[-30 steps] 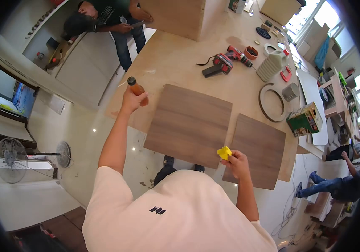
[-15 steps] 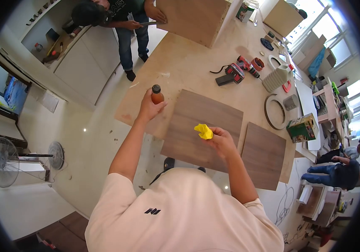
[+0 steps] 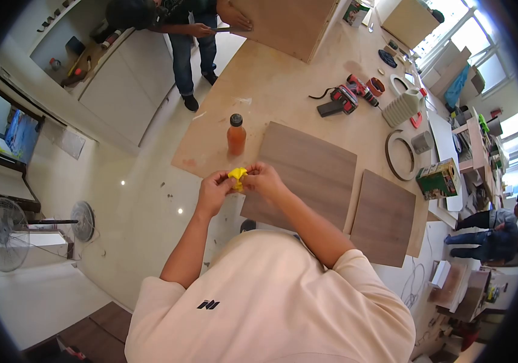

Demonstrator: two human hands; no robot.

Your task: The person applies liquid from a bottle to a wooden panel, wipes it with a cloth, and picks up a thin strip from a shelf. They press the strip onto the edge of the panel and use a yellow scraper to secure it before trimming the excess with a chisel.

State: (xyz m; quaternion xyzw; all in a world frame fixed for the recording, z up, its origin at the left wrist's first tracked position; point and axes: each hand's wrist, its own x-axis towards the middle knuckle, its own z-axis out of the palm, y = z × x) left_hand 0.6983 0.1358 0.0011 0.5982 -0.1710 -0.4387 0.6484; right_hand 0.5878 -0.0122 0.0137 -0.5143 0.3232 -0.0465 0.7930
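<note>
A crumpled yellow cloth [image 3: 238, 176] is pinched between the fingers of both hands, over the near left edge of the worktable. My left hand [image 3: 213, 191] closes on its left side, and my right hand [image 3: 263, 179] grips it from the right. Just beyond the hands stands an upright bottle of orange-brown liquid [image 3: 236, 138] with a dark cap, touched by neither hand. A large brown wood-grain panel [image 3: 307, 169] lies flat under and to the right of my right forearm. Right of it lies a smaller matching panel [image 3: 385, 215].
A red cordless drill [image 3: 362, 91], a beige jug [image 3: 403, 109], a ring of edge banding [image 3: 399, 155] and a green tin [image 3: 437, 180] stand on the worktable [image 3: 283, 85]. Across it, a co-worker [image 3: 192, 36] holds a tool against a wooden box [image 3: 289, 24]. Floor fans [image 3: 5, 233] stand left.
My left hand has let go of the bottle, which now stands on the table, and has taken hold of the cloth. My right hand has moved left with the cloth.
</note>
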